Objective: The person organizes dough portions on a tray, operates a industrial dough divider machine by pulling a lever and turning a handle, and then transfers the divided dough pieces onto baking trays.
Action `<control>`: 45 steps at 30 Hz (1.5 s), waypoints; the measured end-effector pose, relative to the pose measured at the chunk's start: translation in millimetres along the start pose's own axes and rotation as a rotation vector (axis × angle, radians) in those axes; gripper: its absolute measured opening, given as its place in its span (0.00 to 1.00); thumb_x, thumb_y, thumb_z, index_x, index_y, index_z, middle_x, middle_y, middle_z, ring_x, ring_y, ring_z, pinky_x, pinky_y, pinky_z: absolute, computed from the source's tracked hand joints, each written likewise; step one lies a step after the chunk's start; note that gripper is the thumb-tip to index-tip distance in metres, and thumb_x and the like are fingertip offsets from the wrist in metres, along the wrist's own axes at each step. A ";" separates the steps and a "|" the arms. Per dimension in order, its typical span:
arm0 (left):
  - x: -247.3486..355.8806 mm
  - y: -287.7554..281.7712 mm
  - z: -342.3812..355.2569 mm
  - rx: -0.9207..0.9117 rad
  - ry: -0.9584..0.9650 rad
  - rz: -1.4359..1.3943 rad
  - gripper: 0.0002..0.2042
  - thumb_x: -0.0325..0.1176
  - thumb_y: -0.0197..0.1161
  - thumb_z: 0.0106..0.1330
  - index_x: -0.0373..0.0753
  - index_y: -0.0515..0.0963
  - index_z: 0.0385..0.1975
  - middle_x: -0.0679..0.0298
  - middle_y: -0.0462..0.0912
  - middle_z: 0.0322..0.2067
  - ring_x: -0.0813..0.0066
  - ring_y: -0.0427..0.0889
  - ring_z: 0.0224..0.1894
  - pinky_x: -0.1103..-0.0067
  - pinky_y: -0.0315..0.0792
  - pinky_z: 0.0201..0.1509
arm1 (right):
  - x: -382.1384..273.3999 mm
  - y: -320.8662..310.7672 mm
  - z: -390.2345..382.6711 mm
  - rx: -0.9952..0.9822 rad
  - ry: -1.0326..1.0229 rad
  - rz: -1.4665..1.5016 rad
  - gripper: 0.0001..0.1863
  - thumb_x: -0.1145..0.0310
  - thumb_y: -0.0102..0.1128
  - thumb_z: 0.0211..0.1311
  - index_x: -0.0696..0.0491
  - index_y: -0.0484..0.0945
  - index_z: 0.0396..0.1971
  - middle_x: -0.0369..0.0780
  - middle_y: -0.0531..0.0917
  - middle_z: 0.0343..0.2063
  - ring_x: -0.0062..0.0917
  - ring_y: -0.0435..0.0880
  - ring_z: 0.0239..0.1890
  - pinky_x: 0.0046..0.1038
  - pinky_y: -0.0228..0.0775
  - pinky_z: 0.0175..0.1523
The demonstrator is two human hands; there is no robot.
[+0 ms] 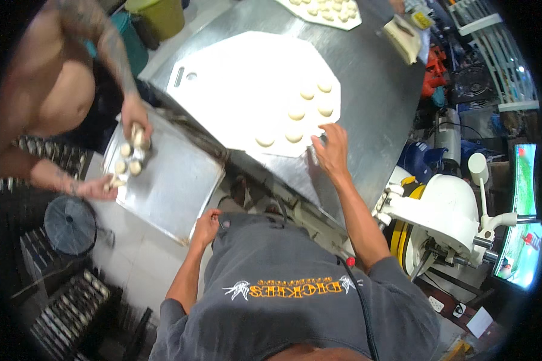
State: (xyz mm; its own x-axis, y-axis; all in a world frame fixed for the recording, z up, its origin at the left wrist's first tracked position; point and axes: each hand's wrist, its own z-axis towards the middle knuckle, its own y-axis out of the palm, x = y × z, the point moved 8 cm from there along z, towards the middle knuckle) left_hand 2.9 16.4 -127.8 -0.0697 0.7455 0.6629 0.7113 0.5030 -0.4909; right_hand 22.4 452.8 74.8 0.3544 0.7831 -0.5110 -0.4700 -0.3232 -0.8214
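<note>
My left hand [206, 227] is closed on the near right edge of a metal tray [177, 189]. My right hand [333, 147] reaches over the right edge of a white cutting board [235, 78], fingers bent and thumb apart, with nothing visible between them. Beside its fingertips are several round pale dough balls [295, 112], spread over the right part of the board. At the tray's far left end, a co-worker's hand [135, 117] holds dough pieces above a few small dough pieces [135, 167]. The co-worker's other hand [100, 188] is at the tray's left edge with another piece.
The board lies on a steel table [367, 90]. Another white board [343, 24] with dough pieces sits at the back. A white machine [439, 210] stands at the right, near a lit screen [518, 216]. A fan [70, 225] and racks [72, 307] are at the left.
</note>
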 end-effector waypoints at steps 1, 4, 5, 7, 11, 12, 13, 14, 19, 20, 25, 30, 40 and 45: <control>27.9 -9.3 5.3 -0.015 0.049 -0.036 0.12 0.33 0.61 0.70 0.35 0.81 0.48 0.57 0.87 0.40 0.65 0.85 0.40 0.72 0.77 0.48 | 33.5 -6.7 -9.2 0.069 0.038 -0.081 0.22 0.64 0.69 0.57 0.55 0.78 0.51 0.47 0.78 0.53 0.45 0.74 0.56 0.46 0.62 0.63; 100.5 -15.6 16.7 -0.151 0.186 -0.120 0.13 0.36 0.64 0.69 0.36 0.81 0.49 0.60 0.87 0.39 0.70 0.84 0.38 0.75 0.77 0.45 | 122.1 -27.7 -59.4 0.111 0.185 -0.322 0.29 0.60 0.64 0.61 0.53 0.72 0.62 0.48 0.72 0.64 0.46 0.66 0.68 0.47 0.54 0.72; 125.4 -17.7 20.4 -0.221 0.214 -0.108 0.14 0.37 0.65 0.69 0.36 0.81 0.49 0.61 0.87 0.39 0.72 0.83 0.38 0.75 0.77 0.45 | 127.0 -33.0 -74.3 0.099 0.185 -0.372 0.30 0.59 0.63 0.62 0.52 0.70 0.63 0.48 0.70 0.66 0.45 0.64 0.69 0.48 0.50 0.73; 190.6 -16.8 24.3 -0.370 0.339 -0.116 0.14 0.38 0.68 0.68 0.37 0.82 0.48 0.63 0.87 0.38 0.76 0.82 0.37 0.77 0.76 0.44 | 132.4 -41.0 -82.7 0.099 0.233 -0.434 0.32 0.56 0.62 0.63 0.51 0.69 0.65 0.47 0.68 0.68 0.43 0.61 0.72 0.49 0.46 0.75; 324.3 5.9 11.4 -0.718 0.572 -0.241 0.15 0.38 0.69 0.68 0.36 0.82 0.49 0.63 0.85 0.42 0.79 0.80 0.44 0.79 0.74 0.49 | 140.4 -43.2 -96.8 0.098 0.353 -0.433 0.33 0.53 0.61 0.62 0.51 0.69 0.66 0.45 0.68 0.68 0.42 0.59 0.73 0.51 0.42 0.76; 367.1 1.6 -0.2 -0.783 0.728 -0.355 0.18 0.41 0.69 0.67 0.35 0.81 0.50 0.61 0.85 0.45 0.75 0.80 0.48 0.76 0.73 0.52 | 141.1 -44.2 -95.4 0.097 0.350 -0.427 0.34 0.52 0.61 0.62 0.51 0.69 0.66 0.45 0.68 0.69 0.41 0.59 0.74 0.51 0.41 0.77; 409.3 -5.3 -16.1 -0.854 0.882 -0.471 0.21 0.44 0.69 0.67 0.34 0.81 0.50 0.59 0.84 0.47 0.72 0.80 0.51 0.74 0.73 0.56 | 143.7 -45.7 -94.9 0.093 0.346 -0.421 0.33 0.52 0.61 0.63 0.51 0.69 0.66 0.45 0.68 0.69 0.41 0.59 0.74 0.51 0.41 0.77; 445.3 -10.9 -32.7 -0.929 0.963 -0.579 0.25 0.51 0.66 0.66 0.33 0.81 0.50 0.56 0.83 0.48 0.67 0.80 0.53 0.71 0.72 0.58 | 147.2 -47.2 -96.0 0.090 0.348 -0.416 0.33 0.52 0.60 0.63 0.51 0.70 0.66 0.44 0.68 0.69 0.41 0.58 0.74 0.51 0.41 0.77; 564.6 -70.2 -127.7 -1.384 1.275 -1.240 0.40 0.70 0.52 0.65 0.32 0.80 0.51 0.45 0.80 0.51 0.52 0.79 0.54 0.63 0.74 0.57 | 149.2 -47.9 -93.9 0.070 0.377 -0.433 0.32 0.51 0.59 0.65 0.51 0.70 0.65 0.44 0.67 0.69 0.40 0.58 0.74 0.50 0.40 0.78; 574.1 -78.7 -150.7 -1.417 1.333 -1.236 0.40 0.70 0.51 0.66 0.32 0.80 0.51 0.45 0.80 0.51 0.52 0.79 0.54 0.63 0.73 0.58 | 113.7 -55.6 -68.2 0.081 0.353 -0.388 0.32 0.51 0.59 0.65 0.52 0.70 0.65 0.44 0.67 0.69 0.40 0.58 0.74 0.49 0.40 0.78; 581.7 -61.2 -179.2 -1.661 1.367 -1.263 0.38 0.68 0.50 0.67 0.32 0.78 0.54 0.46 0.79 0.53 0.53 0.77 0.57 0.63 0.71 0.60 | 143.3 -54.2 -101.2 0.092 0.420 -0.404 0.33 0.52 0.59 0.65 0.52 0.69 0.66 0.44 0.66 0.70 0.41 0.57 0.74 0.49 0.39 0.78; 573.1 -62.3 -196.8 -1.664 1.395 -1.238 0.37 0.66 0.48 0.69 0.32 0.76 0.56 0.46 0.77 0.55 0.54 0.76 0.59 0.64 0.69 0.62 | 130.5 -50.4 -91.2 0.109 0.369 -0.383 0.32 0.54 0.60 0.64 0.52 0.69 0.66 0.44 0.67 0.69 0.42 0.58 0.74 0.47 0.41 0.78; 535.3 -36.1 -291.3 -1.589 1.526 -1.054 0.35 0.61 0.44 0.73 0.32 0.72 0.61 0.48 0.74 0.60 0.56 0.72 0.63 0.65 0.65 0.66 | 128.3 -47.9 -95.5 0.121 0.266 -0.304 0.31 0.55 0.59 0.66 0.56 0.71 0.64 0.47 0.68 0.68 0.42 0.60 0.73 0.47 0.45 0.77; 522.5 -1.9 -322.4 -1.570 1.496 -1.008 0.34 0.59 0.43 0.75 0.32 0.70 0.64 0.49 0.73 0.62 0.58 0.71 0.65 0.65 0.63 0.68 | 110.8 -41.3 -148.6 0.074 0.143 -0.157 0.34 0.53 0.59 0.66 0.58 0.68 0.66 0.50 0.66 0.69 0.45 0.58 0.74 0.45 0.48 0.78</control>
State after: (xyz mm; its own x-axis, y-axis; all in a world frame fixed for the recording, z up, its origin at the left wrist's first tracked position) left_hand 190.6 264.0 401.7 -0.7481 -0.4682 0.4702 0.6234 -0.7388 0.2562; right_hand 201.2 474.0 14.5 0.5365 0.7360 -0.4129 -0.4556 -0.1592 -0.8758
